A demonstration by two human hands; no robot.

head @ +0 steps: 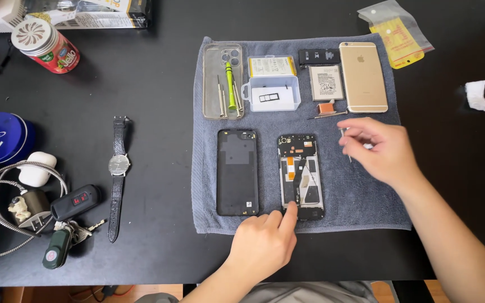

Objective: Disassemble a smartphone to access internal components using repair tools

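At frame centre, on a grey towel (pixel 360 196), an opened phone (pixel 301 175) is lying with its long axis running top to bottom. The left hand (pixel 265 244) is pressing a fingertip on its lower edge, grasping nothing. Just left, a black back cover (pixel 237 171) is lying parallel. At right, the right hand (pixel 380 148) is pinching a thin metal tool (pixel 346 147).

An opened phone (pixel 301 175) was laid flat and lengthwise on a grey towel (pixel 366 196), near the towel's near edge and right of centre. Its back was off, so that a black frame, an orange flex strip and pale metal parts were exposed. Its near edge was touched by a fingertip. A thin metal tool (pixel 346 141) was pinched just to the phone's right, above the towel, its tip pointed towards the near side.
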